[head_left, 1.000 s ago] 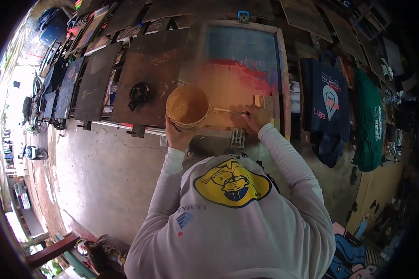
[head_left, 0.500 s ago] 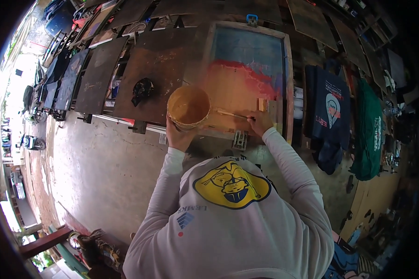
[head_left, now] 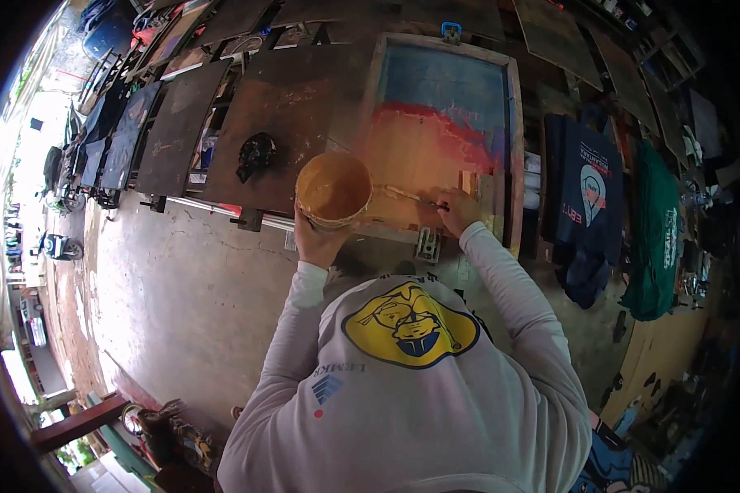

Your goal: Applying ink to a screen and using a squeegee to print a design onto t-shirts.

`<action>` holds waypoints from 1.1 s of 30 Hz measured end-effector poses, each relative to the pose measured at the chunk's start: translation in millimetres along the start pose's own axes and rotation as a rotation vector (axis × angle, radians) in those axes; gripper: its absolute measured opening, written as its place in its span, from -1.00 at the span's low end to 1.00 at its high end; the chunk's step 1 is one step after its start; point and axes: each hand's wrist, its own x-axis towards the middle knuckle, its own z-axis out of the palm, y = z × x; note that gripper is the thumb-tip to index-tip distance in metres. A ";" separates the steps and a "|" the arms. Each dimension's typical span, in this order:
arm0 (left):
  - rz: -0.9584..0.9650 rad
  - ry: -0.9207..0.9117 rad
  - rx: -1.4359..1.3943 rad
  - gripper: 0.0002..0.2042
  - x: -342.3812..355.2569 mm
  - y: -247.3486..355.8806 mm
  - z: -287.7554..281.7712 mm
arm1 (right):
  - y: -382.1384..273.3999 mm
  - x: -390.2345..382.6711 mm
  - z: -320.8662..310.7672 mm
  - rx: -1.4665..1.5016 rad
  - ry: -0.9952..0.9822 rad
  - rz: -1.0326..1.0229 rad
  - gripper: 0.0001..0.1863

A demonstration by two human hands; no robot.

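Observation:
My left hand (head_left: pixel 317 245) is closed around the lower side of a round orange-tan tub (head_left: pixel 334 191), its open top facing up and its inner wall smeared with the same colour. Between the fingers of my right hand (head_left: pixel 460 212) is a thin stick (head_left: pixel 406 195), its far end pointing left toward the tub's rim. I cannot tell whether it touches the rim. Beneath the stick and right hand lies a screen-printing frame (head_left: pixel 514 123), with blue mesh at its far end and a ragged red-pink band of ink across its middle. The nearer part looks orange-tan.
A metal hinge clamp (head_left: pixel 427 245) sits at the frame's near edge, and a blue clamp (head_left: pixel 451 32) at its far edge. Left of the frame, a crumpled black thing (head_left: pixel 256 154) lies on a dark board (head_left: pixel 292 90). Printed navy cloth (head_left: pixel 584 185) and green cloth (head_left: pixel 656 230) hang at right.
The table and frame have shifted slightly to the right in view. My right hand and the stick have moved only a little; both hands keep their hold.

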 end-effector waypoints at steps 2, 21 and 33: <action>-0.008 0.000 -0.002 -0.04 0.0 -0.5 -0.4 | 4.2 -4.2 -6.2 -0.032 -0.010 0.008 -0.81; -0.018 0.027 0.058 -0.01 -2.2 -8.4 -1.4 | 4.6 -3.5 -6.1 -0.059 -0.145 -0.099 -0.82; -0.023 0.035 0.019 -0.02 -6.6 -9.4 0.6 | -7.8 -5.6 -7.4 -0.075 -0.106 -0.170 -0.80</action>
